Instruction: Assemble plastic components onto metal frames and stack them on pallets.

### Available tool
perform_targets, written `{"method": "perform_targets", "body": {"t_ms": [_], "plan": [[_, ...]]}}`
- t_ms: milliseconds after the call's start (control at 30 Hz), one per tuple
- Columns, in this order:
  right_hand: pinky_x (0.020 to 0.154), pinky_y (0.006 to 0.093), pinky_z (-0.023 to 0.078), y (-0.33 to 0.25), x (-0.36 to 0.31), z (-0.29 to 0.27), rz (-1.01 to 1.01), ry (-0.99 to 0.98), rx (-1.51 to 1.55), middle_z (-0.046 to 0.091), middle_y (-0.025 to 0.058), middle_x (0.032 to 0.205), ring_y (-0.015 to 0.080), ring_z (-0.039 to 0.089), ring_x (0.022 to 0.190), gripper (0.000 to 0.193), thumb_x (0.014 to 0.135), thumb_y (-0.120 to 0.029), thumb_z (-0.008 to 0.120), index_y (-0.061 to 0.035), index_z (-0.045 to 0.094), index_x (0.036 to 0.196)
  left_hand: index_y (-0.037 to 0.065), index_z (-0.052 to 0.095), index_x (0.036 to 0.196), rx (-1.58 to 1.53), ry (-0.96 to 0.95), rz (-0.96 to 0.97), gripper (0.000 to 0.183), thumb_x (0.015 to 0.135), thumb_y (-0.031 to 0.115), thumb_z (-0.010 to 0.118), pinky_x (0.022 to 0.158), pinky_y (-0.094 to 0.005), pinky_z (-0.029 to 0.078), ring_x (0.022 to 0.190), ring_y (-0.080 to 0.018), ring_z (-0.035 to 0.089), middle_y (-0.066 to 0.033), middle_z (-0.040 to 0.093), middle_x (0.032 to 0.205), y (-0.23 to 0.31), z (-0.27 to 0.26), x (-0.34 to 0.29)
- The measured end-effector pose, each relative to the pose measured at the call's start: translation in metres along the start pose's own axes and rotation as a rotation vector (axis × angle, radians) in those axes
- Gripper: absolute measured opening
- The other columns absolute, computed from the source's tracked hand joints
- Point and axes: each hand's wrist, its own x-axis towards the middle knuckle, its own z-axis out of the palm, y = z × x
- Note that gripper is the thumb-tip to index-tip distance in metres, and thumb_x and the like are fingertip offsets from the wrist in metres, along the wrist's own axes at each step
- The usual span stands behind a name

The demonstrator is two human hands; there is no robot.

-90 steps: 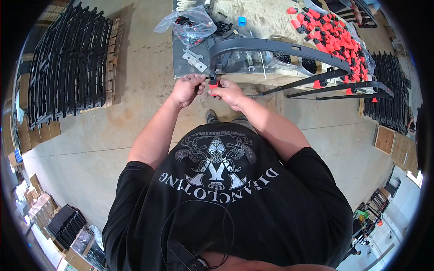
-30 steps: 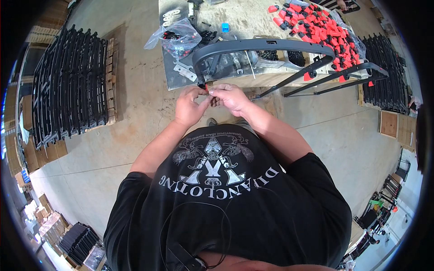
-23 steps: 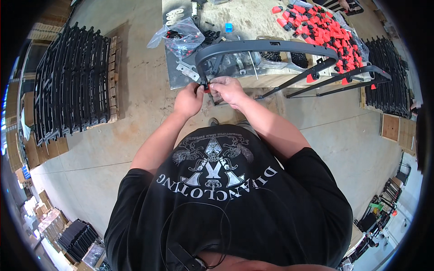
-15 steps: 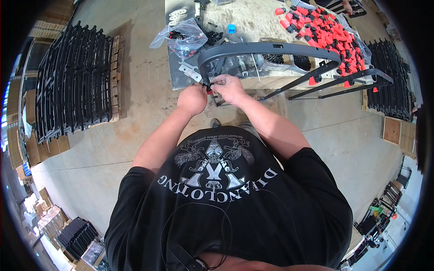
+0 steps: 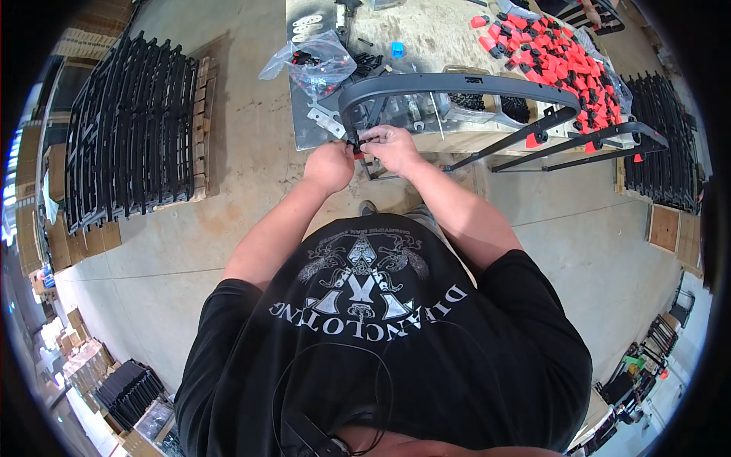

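A black tubular metal frame (image 5: pixel 457 82) stands at the table's front edge, its curved left end bending down to my hands. Around that left tube, my left hand (image 5: pixel 330 166) is closed by a small red-and-black plastic piece (image 5: pixel 359 156), which is mostly covered by fingers. From the other side my right hand (image 5: pixel 391 148) pinches at the same spot; whatever lies between its fingertips is too small to make out. Just beyond my left hand lies a pale flat metal plate (image 5: pixel 326 122) with holes.
The worktable (image 5: pixel 449 38) bears a heap of red-and-black plastic pieces (image 5: pixel 563 72), a clear plastic bag (image 5: pixel 320 65), a blue block (image 5: pixel 397 49) and a wrench (image 5: pixel 416 114). Another black frame (image 5: pixel 601 145) leans at the right. Stacked black frames (image 5: pixel 133 129) stand on a pallet at left.
The whole view has shifted slightly, so the table and frame appear a little farther right. Both hands keep their grip at the frame's left tube, with only slight finger movement.
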Motion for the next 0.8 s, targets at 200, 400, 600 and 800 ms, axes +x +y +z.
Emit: {"method": "perform_targets", "body": {"t_ms": [200, 400, 600, 800], "plan": [[0.071, 0.027, 0.054, -0.004, 0.005, -0.004, 0.158, -0.055, 0.106, 0.073, 0.0076, 0.09, 0.0118, 0.067, 0.078, 0.023, 0.084, -0.002, 0.074, 0.0021, 0.073, 0.106, 0.0, 0.067, 0.101, 0.006, -0.001, -0.003, 0.035, 0.101, 0.028, 0.046, 0.088, -0.052, 0.051, 0.098, -0.0444, 0.065, -0.025, 0.069, 0.103, 0.001, 0.001, 0.001], [0.072, 0.0286, 0.054, -0.018, 0.0, 0.0, 0.136, -0.058, 0.086, 0.072, 0.007, 0.089, 0.0126, 0.066, 0.076, 0.021, 0.087, -0.002, 0.072, 0.0054, 0.07, 0.107, 0.0, 0.067, 0.103, 0.022, -0.013, 0.001, 0.035, 0.102, 0.027, 0.046, 0.089, -0.0516, 0.051, 0.1, -0.044, 0.064, -0.0246, 0.069, 0.105, 0.0, 0.0, 0.003], [0.065, 0.0294, 0.053, -0.002, 0.004, -0.003, 0.133, -0.053, 0.121, 0.069, 0.0057, 0.082, 0.0134, 0.063, 0.069, 0.016, 0.089, -0.008, 0.073, 0.0031, 0.072, 0.101, 0.0, 0.066, 0.105, 0.028, -0.031, 0.008, 0.035, 0.102, 0.027, 0.045, 0.09, -0.0508, 0.051, 0.101, -0.0434, 0.064, -0.0245, 0.069, 0.107, 0.004, -0.003, 0.004], [0.055, 0.0323, 0.047, -0.017, 0.004, 0.009, 0.373, -0.028, 0.04, 0.062, 0.0042, 0.072, 0.0138, 0.056, 0.059, 0.03, 0.096, -0.028, 0.066, 0.0, 0.067, 0.086, 0.0, 0.067, 0.104, 0.012, -0.042, -0.018, 0.035, 0.101, 0.027, 0.045, 0.089, -0.0508, 0.051, 0.1, -0.0437, 0.064, -0.0246, 0.069, 0.105, 0.001, -0.001, 0.004]]}}
